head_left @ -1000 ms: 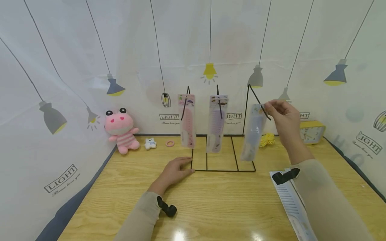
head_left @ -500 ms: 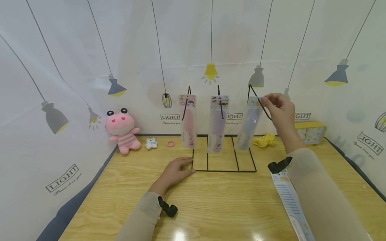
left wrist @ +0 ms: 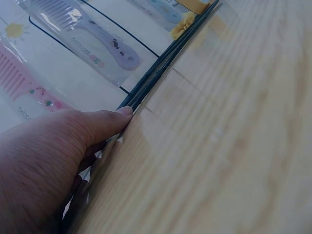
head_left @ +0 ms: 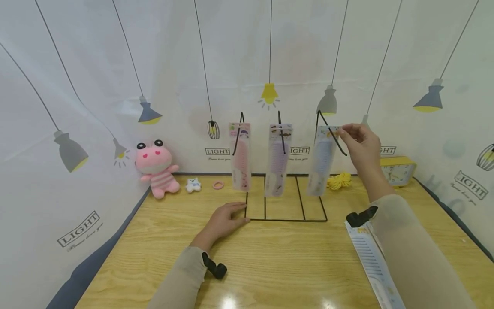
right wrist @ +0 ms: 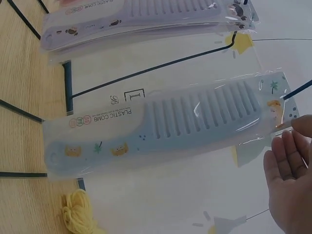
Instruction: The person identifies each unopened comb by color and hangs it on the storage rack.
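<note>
My right hand (head_left: 362,146) pinches the top corner of a clear-packed blue comb (right wrist: 204,114) between thumb and fingers. The comb's pack hangs at the right arm of a black wire rack (head_left: 285,220), and the arm's rod passes through its top end in the right wrist view. A pink comb (head_left: 241,161) and a purple comb (head_left: 278,163), also in packs, hang from the rack's left and middle arms. My left hand (head_left: 224,221) lies at the rack's front left corner, thumb on the base bar and fingers stretched along its side.
Another packed comb (head_left: 372,262) lies on the table under my right forearm. Behind the rack are yellow yarn (head_left: 339,181) and a yellow clock (head_left: 399,171). To the left sit a pink plush toy (head_left: 156,167), a small white bear figure (head_left: 193,185) and a pink ring (head_left: 218,185).
The blue comb's pack has risen and shifted onto the right arm, and now hangs more nearly straight. My right hand has moved slightly; the left has stayed at the rack's corner.
</note>
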The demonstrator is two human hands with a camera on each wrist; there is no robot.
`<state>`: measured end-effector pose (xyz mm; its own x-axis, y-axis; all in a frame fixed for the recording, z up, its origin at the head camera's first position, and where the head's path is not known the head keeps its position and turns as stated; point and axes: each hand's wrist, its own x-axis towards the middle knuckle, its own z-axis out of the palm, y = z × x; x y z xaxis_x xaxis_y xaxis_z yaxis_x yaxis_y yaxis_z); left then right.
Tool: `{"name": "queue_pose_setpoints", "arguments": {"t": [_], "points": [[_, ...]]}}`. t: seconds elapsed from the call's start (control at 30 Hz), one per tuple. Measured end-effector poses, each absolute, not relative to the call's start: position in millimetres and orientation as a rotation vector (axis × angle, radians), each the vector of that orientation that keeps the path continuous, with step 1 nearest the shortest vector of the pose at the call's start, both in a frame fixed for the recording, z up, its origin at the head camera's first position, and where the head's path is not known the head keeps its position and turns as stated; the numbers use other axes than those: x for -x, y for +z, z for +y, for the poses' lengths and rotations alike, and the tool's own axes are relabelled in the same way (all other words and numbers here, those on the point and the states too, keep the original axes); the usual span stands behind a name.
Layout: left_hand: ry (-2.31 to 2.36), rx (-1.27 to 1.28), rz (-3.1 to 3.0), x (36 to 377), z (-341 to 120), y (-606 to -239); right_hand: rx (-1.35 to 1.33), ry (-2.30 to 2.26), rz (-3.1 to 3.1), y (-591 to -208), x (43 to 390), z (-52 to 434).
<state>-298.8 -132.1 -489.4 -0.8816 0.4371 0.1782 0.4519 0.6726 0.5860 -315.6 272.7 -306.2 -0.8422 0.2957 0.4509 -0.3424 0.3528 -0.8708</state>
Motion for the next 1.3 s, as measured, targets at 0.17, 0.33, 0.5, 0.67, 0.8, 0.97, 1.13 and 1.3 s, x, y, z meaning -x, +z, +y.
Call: {"name": "queue_pose_setpoints", "arguments": {"t": [0.17, 0.33, 0.5, 0.67, 0.8, 0.97, 1.13, 1.3], "points": [[-1.006, 0.737, -2.868, 299, -132, -491, -0.033, 1.529, -2.080, -309, 312, 277], [-1.008, 0.728, -2.880, 299, -132, -491, -0.008, 1.523, -2.102, -311, 307, 281], [-1.001, 0.730, -2.880, 299, -131, -490, 0.005, 1.495, -2.135, -315, 301, 285], [-0.987, 0.736, -2.876, 300, -131, -489, -0.016, 1.512, -2.159, -320, 296, 289], [-0.994, 0.740, -2.869, 299, -132, -490, -0.024, 1.501, -2.190, -327, 292, 292], [-1.000, 0.720, -2.886, 300, -132, -492, -0.065, 1.503, -2.213, -334, 288, 296], [-1.001, 0.716, -2.889, 300, -133, -493, -0.074, 1.515, -2.215, -340, 281, 298], [-1.003, 0.724, -2.885, 300, -133, -492, -0.057, 1.494, -2.244, -346, 273, 298]]}}
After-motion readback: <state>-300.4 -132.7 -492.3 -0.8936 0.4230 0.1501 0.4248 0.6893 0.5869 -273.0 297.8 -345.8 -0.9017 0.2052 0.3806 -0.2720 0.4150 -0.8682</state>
